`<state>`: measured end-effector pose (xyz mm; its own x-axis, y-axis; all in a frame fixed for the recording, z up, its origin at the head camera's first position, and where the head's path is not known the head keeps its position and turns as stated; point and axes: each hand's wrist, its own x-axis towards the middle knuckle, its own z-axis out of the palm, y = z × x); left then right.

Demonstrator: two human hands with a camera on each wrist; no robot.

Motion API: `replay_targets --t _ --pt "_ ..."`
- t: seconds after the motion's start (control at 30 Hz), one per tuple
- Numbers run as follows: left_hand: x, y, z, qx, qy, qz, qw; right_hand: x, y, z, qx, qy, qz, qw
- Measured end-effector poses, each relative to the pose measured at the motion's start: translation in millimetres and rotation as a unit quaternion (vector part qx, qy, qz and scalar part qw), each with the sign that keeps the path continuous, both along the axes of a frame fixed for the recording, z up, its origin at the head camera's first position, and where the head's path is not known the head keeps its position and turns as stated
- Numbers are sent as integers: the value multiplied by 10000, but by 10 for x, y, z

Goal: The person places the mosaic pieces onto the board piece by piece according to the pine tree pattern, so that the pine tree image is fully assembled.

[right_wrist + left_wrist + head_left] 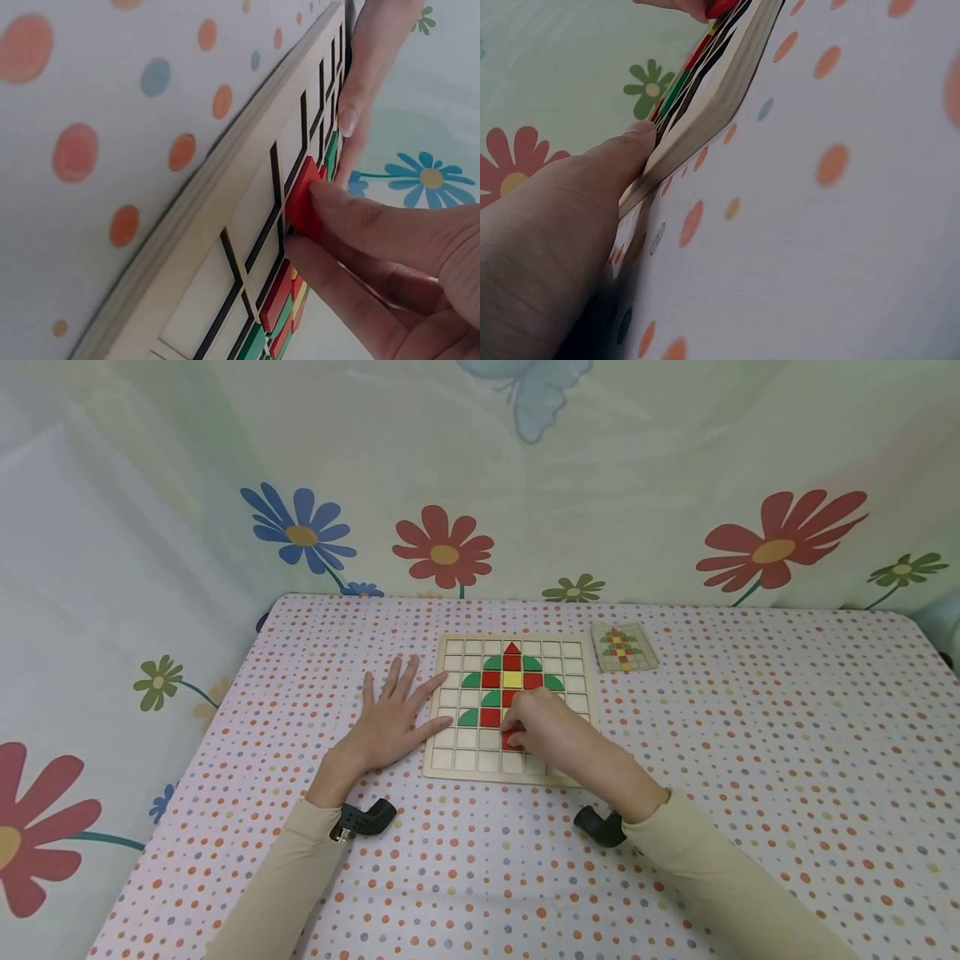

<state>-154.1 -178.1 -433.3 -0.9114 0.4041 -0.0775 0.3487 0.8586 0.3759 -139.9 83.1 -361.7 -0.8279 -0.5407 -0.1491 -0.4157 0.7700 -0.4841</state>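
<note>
My right hand [558, 735] pinches a red square tile [301, 199] between thumb and finger, low in the middle column of a wooden grid board [465, 760]. In the right wrist view the tile stands tilted, partly raised above its cell. My left hand [390, 722] lies with spread, straight fingers beside the board, its thumb and index fingertip touching the left edge. Green quarter-round tiles [468, 717], red square tiles [490, 717], a yellow square tile [512, 679] and a red triangle tile [512, 649] sit in the grid. My right hand hides some cells.
A small pattern card [639, 642] with a similar coloured figure lies just right of the board's far corner. A dotted cloth [750, 735] covers the table. Behind it hangs a flower-printed curtain [615, 518]. Each wrist carries a black camera mount [367, 817].
</note>
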Motion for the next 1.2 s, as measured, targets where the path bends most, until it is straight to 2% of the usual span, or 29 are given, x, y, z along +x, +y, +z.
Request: replay_targets --t 0.13,0.23,0.47,0.6,0.87,1.2 --pt "2 5 4 14 5 -13 10000 37 -6 -4 130 201 -51 9997" --pt "13 18 23 26 -34 -20 10000 57 33 -17 33 287 69 9996" --pt "19 27 43 25 -3 -19 10000 115 402 99 -832 -374 247 9955" --pt "13 18 47 52 44 -20 10000 210 656 198 -1076 -487 204 9928" --pt "27 0 27 69 -37 0 10000 408 994 249 -804 -668 74 9945" --pt "22 10 28 51 -16 1 10000 569 1337 72 -274 -748 12 9968"
